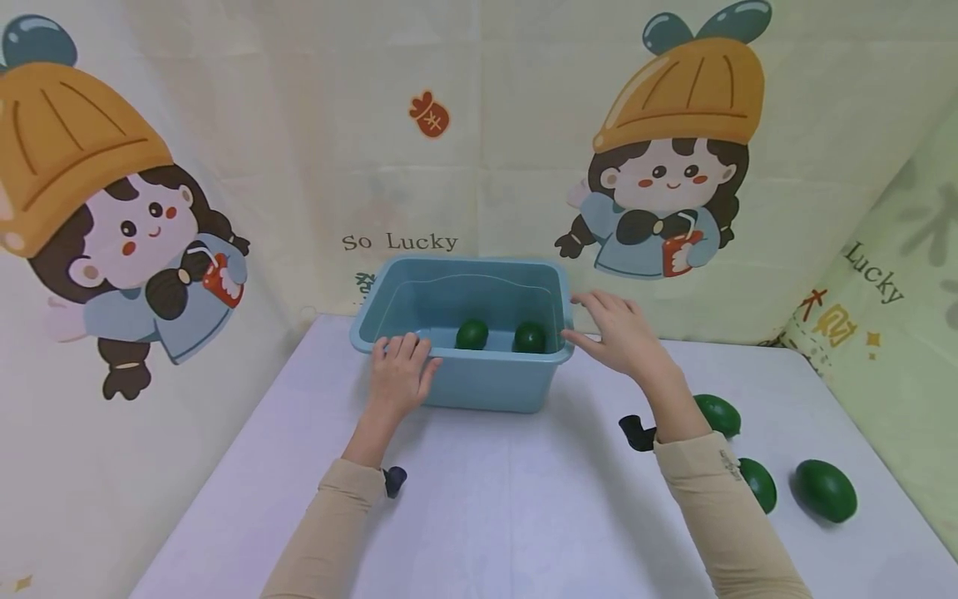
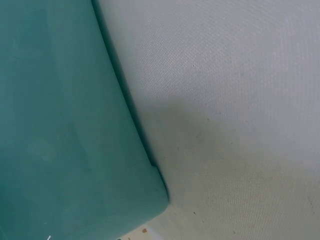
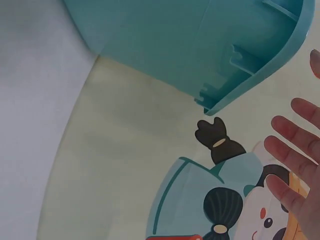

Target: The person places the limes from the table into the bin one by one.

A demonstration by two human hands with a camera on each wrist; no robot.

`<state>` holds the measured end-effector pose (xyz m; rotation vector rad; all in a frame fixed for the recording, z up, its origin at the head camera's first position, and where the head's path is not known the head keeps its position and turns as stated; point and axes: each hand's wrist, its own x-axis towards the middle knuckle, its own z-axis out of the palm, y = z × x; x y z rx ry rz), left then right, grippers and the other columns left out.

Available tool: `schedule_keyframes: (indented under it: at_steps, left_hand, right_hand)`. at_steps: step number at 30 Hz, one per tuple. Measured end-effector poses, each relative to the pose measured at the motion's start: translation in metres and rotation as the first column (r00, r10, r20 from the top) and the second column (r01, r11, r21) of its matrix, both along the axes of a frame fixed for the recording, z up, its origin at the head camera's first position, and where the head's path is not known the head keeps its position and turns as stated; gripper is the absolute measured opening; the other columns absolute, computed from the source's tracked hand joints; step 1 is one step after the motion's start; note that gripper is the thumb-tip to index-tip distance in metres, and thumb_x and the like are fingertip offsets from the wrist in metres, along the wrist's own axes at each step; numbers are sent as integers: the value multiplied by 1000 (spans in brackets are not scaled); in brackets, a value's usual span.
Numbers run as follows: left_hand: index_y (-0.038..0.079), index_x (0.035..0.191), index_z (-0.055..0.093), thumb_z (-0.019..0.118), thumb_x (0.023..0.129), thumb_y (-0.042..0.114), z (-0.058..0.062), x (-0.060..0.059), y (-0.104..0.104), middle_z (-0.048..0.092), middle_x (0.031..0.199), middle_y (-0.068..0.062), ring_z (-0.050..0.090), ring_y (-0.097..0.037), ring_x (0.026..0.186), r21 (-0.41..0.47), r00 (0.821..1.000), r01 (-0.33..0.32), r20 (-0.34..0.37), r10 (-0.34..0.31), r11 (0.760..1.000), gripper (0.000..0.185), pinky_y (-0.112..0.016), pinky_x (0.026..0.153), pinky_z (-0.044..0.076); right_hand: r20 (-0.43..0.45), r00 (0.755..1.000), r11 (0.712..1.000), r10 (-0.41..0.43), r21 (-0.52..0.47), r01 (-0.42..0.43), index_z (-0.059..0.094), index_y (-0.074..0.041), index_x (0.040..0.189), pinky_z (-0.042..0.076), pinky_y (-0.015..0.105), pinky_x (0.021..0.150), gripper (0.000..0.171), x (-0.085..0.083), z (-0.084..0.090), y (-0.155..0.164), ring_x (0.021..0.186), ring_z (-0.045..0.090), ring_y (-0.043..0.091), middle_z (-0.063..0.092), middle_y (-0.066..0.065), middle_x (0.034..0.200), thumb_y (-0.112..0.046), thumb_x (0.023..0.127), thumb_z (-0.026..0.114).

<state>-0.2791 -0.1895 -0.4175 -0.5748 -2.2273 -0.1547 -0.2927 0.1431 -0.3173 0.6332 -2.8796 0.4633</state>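
Nearest to us, two beige sleeves (image 1: 337, 524) run forward over the white table (image 1: 479, 516), and a small dark camera mount shows under each wrist. To our right, three dark green avocados lie loose on the tabletop: one far out near the edge (image 1: 825, 490), one half hidden just beside the right sleeve (image 1: 758, 483), and one a little farther on behind the right forearm (image 1: 718, 413). Farther in, our left hand (image 1: 399, 377) rests on the near left corner of the blue tub (image 1: 464, 384), its fingers laid together over the front rim and the palm against the outer wall; we cannot tell how firmly they curl round the rim. In the left wrist view we see only the tub's teal wall (image 2: 60, 130) and bottom corner standing on the pale cloth. Our right hand (image 1: 619, 334) is at the tub's right side with fingers straight and spread, the fingertips just beside the right rim; whether they touch it we cannot tell. The right wrist view shows those spread fingers (image 3: 295, 165) apart from the ribbed underside of the rim (image 3: 250, 75). Inside the tub, two more avocados sit on the floor near the front wall, one left (image 1: 472, 334) and one right (image 1: 529, 338), close together. Behind everything hangs a cream backdrop (image 1: 449, 150) printed with cartoon girls in orange hats.
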Motion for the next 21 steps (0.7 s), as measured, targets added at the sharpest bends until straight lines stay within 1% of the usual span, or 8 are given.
schedule_keyframes:
  at_steps: [8, 16, 21]
  left_hand:
    - [6, 99, 51, 20, 99, 42, 3, 3, 0, 44, 89, -11, 41, -28, 83, -10, 1000, -11, 0, 11, 1000, 47, -48, 82, 30]
    - [5, 98, 52, 22, 99, 41, 4, 3, 1, 45, 89, -11, 42, -28, 82, -2, 1000, 1, -27, -1, 1000, 47, -48, 81, 30]
    - [5, 99, 52, 22, 99, 42, 4, 3, 1, 45, 89, -11, 42, -28, 83, 5, 1000, 0, -19, 0, 1000, 47, -49, 81, 30]
  right_hand:
    - [-9, 1000, 1000, -28, -10, 28, 41, -8, 133, 16, 56, 104, 61, 8, 0, 11, 128, 31, 37, 40, 16, 137, -43, 86, 59]
    - [-20, 998, 998, -57, 6, 58, 43, -9, 131, 17, 56, 104, 61, 16, -4, 19, 127, 31, 36, 41, 15, 136, -45, 85, 59]
    - [-32, 998, 998, -57, 3, 57, 43, -8, 131, 18, 57, 102, 59, 20, -6, 23, 125, 34, 36, 43, 15, 133, -41, 85, 61]
